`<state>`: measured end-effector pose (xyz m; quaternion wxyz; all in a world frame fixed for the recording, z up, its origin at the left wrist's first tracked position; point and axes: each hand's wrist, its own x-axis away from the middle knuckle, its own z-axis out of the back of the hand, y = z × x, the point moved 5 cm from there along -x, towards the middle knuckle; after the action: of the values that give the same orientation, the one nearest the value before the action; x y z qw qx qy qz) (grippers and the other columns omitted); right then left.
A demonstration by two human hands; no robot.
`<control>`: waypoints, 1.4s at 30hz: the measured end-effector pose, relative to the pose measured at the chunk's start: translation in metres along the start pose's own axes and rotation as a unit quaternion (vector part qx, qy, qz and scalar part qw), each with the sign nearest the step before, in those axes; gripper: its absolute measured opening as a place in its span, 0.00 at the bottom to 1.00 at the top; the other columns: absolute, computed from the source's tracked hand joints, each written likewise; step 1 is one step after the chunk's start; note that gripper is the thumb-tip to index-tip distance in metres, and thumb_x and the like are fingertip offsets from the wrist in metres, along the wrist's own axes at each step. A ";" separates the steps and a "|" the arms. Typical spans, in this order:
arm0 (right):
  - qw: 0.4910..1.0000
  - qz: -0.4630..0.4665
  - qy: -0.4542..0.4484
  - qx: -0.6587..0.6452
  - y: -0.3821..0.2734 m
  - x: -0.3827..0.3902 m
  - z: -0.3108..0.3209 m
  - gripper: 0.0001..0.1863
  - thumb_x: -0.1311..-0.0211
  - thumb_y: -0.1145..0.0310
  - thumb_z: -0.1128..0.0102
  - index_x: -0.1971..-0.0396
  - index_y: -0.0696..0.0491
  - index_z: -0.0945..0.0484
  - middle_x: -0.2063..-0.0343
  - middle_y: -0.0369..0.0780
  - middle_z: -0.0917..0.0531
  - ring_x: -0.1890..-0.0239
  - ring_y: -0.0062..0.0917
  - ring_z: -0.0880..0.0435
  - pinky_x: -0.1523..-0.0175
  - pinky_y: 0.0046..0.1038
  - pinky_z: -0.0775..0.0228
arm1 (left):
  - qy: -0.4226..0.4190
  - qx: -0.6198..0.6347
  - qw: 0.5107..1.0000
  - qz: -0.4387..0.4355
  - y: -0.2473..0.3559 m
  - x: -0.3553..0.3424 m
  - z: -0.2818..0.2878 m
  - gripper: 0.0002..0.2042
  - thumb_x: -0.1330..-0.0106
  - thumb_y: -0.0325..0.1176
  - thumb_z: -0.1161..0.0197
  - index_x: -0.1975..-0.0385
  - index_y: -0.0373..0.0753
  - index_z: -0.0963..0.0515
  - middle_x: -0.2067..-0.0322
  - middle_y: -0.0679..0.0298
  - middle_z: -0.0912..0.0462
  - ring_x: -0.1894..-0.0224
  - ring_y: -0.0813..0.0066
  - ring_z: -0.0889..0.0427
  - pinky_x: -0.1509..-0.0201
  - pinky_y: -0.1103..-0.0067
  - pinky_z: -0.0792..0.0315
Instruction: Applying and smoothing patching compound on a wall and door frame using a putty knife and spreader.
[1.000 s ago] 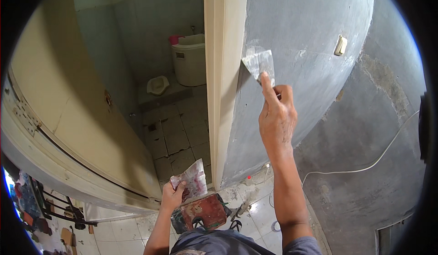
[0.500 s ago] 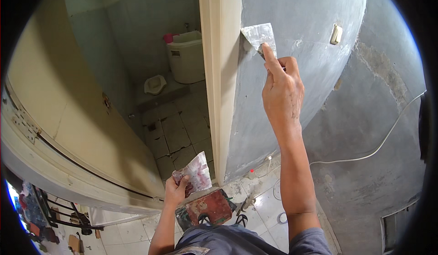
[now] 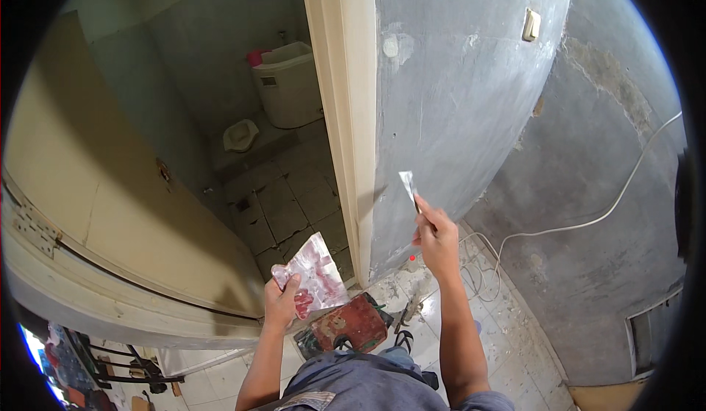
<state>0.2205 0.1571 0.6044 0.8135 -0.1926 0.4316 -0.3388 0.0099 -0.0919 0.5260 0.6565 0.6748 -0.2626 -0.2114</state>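
Observation:
My right hand (image 3: 439, 242) grips a putty knife (image 3: 407, 183), its pale blade pointing up and seen nearly edge-on. The knife is in front of the grey plastered wall (image 3: 448, 109); whether it touches the wall I cannot tell. Higher on that wall, beside the cream door frame (image 3: 332, 80), is a whitish patch (image 3: 391, 48). Lower down, my left hand (image 3: 280, 304) pinches the edge of a thin whitish sheet (image 3: 321, 275) with pink-red smears, thumb on top.
A cream door (image 3: 110, 168) stands open at left onto a bathroom with a squat toilet (image 3: 241, 136) and a tub (image 3: 290, 95). Under me is a worn red stool or box (image 3: 346, 326). A white cable (image 3: 566, 229) runs along the right wall below a light switch (image 3: 532, 25).
My right hand has come down the wall with the putty knife, away from the whitish patch, which now shows. My left hand has tilted the smeared sheet slightly. The view has shifted a little.

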 end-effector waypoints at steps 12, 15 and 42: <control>0.820 -0.148 -0.234 -0.502 0.020 0.053 0.013 0.12 0.31 0.73 0.50 0.53 0.59 0.23 0.66 0.37 0.23 0.69 0.22 0.24 0.66 0.20 0.32 | -0.121 0.213 0.954 0.174 0.033 -0.014 -0.098 0.10 0.35 0.32 0.39 0.58 0.35 0.23 0.64 0.62 0.17 0.66 0.73 0.16 0.60 0.75 0.21; 0.921 0.030 -0.213 -0.324 0.006 0.032 0.038 0.22 0.41 0.84 0.48 0.47 0.52 0.22 0.68 0.37 0.24 0.70 0.23 0.26 0.66 0.21 0.33 | -0.141 0.246 0.936 0.208 0.033 -0.012 -0.117 0.11 0.35 0.33 0.40 0.57 0.34 0.24 0.63 0.61 0.17 0.64 0.72 0.16 0.58 0.73 0.20; 0.714 -0.409 -0.279 -0.495 0.047 0.090 0.071 0.13 0.28 0.69 0.59 0.61 0.62 0.26 0.74 0.40 0.21 0.82 0.21 0.21 0.78 0.24 0.26 | -0.008 0.102 0.991 -0.087 0.051 0.019 -0.135 0.12 0.32 0.35 0.39 0.58 0.30 0.23 0.62 0.67 0.19 0.62 0.84 0.23 0.55 0.82 0.28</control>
<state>0.3341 0.1269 0.5636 0.4676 -0.8111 0.1702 -0.3072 0.1055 0.0011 0.5842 0.5612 0.7567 -0.2283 -0.2457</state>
